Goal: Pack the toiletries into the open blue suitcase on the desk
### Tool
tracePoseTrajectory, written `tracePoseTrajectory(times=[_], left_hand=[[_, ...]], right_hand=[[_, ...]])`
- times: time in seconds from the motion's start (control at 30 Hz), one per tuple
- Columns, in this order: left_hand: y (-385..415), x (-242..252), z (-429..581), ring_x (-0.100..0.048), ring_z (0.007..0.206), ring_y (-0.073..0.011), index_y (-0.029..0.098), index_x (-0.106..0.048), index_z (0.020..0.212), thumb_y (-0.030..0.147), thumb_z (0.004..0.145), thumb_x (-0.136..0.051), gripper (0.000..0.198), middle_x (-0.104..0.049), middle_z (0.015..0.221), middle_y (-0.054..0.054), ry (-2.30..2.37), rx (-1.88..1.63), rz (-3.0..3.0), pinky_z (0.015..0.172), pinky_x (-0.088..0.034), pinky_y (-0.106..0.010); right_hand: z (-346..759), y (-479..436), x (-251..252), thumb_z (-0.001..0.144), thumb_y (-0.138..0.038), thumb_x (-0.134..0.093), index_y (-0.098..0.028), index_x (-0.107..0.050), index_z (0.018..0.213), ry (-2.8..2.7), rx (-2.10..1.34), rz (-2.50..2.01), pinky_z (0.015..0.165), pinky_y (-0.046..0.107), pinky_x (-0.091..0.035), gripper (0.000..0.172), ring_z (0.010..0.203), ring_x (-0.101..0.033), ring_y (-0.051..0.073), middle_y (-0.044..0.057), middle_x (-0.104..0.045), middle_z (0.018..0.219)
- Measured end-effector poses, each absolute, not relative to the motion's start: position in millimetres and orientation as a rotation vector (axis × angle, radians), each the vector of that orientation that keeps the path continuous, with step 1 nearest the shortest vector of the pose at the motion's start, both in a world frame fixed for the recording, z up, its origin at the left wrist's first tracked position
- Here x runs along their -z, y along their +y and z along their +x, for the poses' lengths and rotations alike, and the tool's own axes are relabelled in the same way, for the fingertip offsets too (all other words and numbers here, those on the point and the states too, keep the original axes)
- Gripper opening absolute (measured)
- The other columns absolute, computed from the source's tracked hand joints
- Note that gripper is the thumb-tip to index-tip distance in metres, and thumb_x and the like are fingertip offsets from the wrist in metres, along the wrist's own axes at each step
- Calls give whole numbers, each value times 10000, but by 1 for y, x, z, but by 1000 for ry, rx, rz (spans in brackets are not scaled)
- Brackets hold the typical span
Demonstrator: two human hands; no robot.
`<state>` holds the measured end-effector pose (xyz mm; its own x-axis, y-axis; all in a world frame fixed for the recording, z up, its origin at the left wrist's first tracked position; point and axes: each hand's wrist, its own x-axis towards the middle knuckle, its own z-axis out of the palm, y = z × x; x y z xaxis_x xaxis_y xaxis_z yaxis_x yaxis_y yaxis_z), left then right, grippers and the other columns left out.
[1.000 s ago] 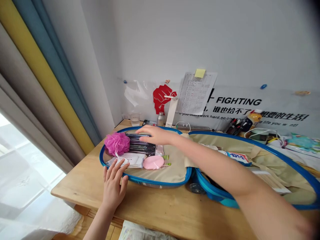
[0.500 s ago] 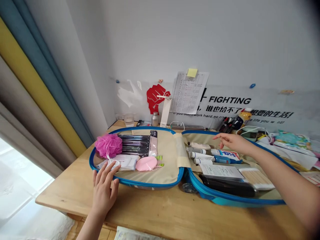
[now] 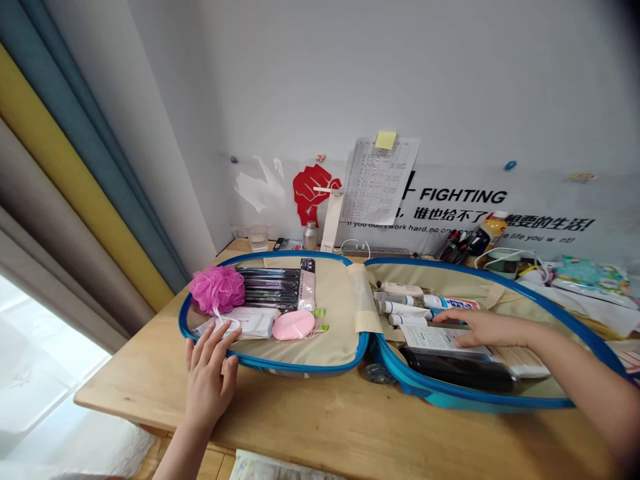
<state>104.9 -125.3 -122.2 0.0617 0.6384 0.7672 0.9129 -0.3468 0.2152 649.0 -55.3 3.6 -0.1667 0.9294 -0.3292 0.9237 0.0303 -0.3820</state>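
Observation:
An open suitcase (image 3: 305,368) with a blue rim lies across the desk. My left hand (image 3: 211,370) rests with spread fingers on its left front edge, fingertips by a white packet (image 3: 256,323) and the white cord of a pink bath puff (image 3: 217,290). Beside these lie a pink oval soap case (image 3: 294,325) and a pack of toothbrushes (image 3: 270,288). In the right half, my right hand (image 3: 483,330) reaches low, thumb and fingers apart, over a printed white packet (image 3: 430,337). Around it are a toothpaste tube (image 3: 453,303), small white-capped bottles (image 3: 400,309), a black case (image 3: 455,371) and cotton swabs (image 3: 520,362).
Behind the suitcase stand a clear cup (image 3: 259,239), a silver bottle (image 3: 310,235), a white lamp (image 3: 331,223) and a power strip (image 3: 377,252). A yellow-labelled bottle (image 3: 493,233), pens and packets crowd the back right. Curtains (image 3: 85,167) hang at the left.
My right hand has come down and towards me, from above the toothpaste tube to the printed white packet. My left hand has stayed in place.

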Motion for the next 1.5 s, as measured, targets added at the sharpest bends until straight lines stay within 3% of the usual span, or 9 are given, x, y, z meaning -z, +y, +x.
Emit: tracePoseTrajectory(times=[0.23, 0.5, 0.77, 0.87, 1.03, 1.13, 1.27, 1.5], left_hand=[[-125, 123, 106, -380, 1424, -257, 260, -571, 1319, 277, 980, -401, 379, -610, 1348, -104, -1567, 1195, -2017, 1224, -103, -451], [-125, 123, 105, -368, 1431, -255, 244, -570, 1297, 262, 979, -401, 361, -601, 1360, -111, -1566, 1180, -2021, 1222, -101, -449], [-127, 121, 107, -375, 1428, -254, 262, -578, 1285, 273, 976, -402, 356, -604, 1361, -98, -1587, 1198, -2024, 1220, -105, -454], [-127, 120, 108, -392, 1417, -257, 270, -577, 1306, 277, 974, -396, 378, -611, 1358, -92, -1607, 1207, -2023, 1218, -106, -454], [-127, 121, 107, -414, 1398, -251, 266, -589, 1297, 274, 972, -409, 372, -619, 1350, -91, -1591, 1217, -2021, 1218, -106, -445], [-127, 121, 106, -417, 1395, -251, 265, -599, 1287, 283, 976, -405, 367, -616, 1357, -86, -1608, 1218, -2026, 1219, -110, -446], [-128, 121, 106, -415, 1398, -262, 268, -603, 1292, 298, 973, -409, 375, -619, 1355, -85, -1641, 1220, -2028, 1220, -110, -457], [-129, 120, 107, -428, 1385, -257, 266, -629, 1265, 301, 969, -415, 368, -624, 1353, -80, -1638, 1201, -2022, 1214, -121, -446]], right_hand=[[650, -60, 1, 594, -191, -745, -344, -776, 933, -2328, -755, -1908, 862, 386, -566, 374, 1001, -719, 314, 135, -748, 1083], [632, -36, 1, 802, -275, -593, -266, -721, 1098, -2290, -535, -2001, 807, 317, -538, 322, 992, -717, 253, 171, -740, 1092], [594, -24, -4, 779, -292, -595, -252, -705, 771, -2469, -282, -2058, 612, 312, -439, 117, 706, -665, 220, 71, -740, 857], [597, -24, -8, 806, -319, -545, -253, -701, 775, -2464, -169, -2085, 596, 303, -417, 172, 710, -657, 218, 62, -736, 877], [597, -24, -30, 853, -394, -451, -255, -720, 948, -2331, 24, -2106, 554, 310, -388, 317, 714, -645, 231, 88, -734, 914], [567, -23, -48, 864, -426, -463, -257, -718, 982, -2162, 31, -1960, 588, 311, -411, 328, 746, -643, 231, 83, -729, 863], [487, -17, -60, 884, -367, -494, -255, -730, 1028, -2220, -198, -1678, 716, 300, -465, 298, 824, -656, 194, 57, -745, 968], [348, 13, -20, 855, -255, -613, -226, -763, 979, -2458, -417, -1442, 765, 260, -465, 197, 862, -676, 170, 31, -760, 926]])
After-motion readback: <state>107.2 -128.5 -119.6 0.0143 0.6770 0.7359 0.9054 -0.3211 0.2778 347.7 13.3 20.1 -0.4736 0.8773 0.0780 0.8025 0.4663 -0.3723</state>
